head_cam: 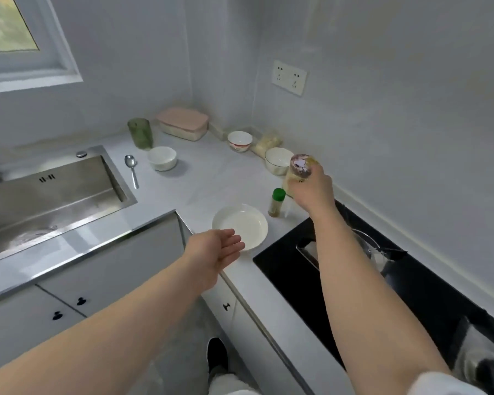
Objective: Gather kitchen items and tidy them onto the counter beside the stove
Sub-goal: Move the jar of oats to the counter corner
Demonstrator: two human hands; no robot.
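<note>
Head view: in the lower middle of the frame the left hand (221, 248) hung released, fingers straight and loose, at the edge of the counter (211, 178), overlapping the near rim of a white plate (241, 223). Right of the plate lay the black stove (285, 269). Just beyond, at centre right, the right hand (311, 192) was grasping a cartoon-lidded jar (298, 166) beside a green-capped bottle (277, 202). Farther back stood a dark-rimmed bowl (277, 162), a patterned bowl (239, 141), a white bowl (162, 158), a spoon (131, 169), a green cup (139, 133) and a pink-lidded box (183, 124). The sink (54, 189) filled the left.
</note>
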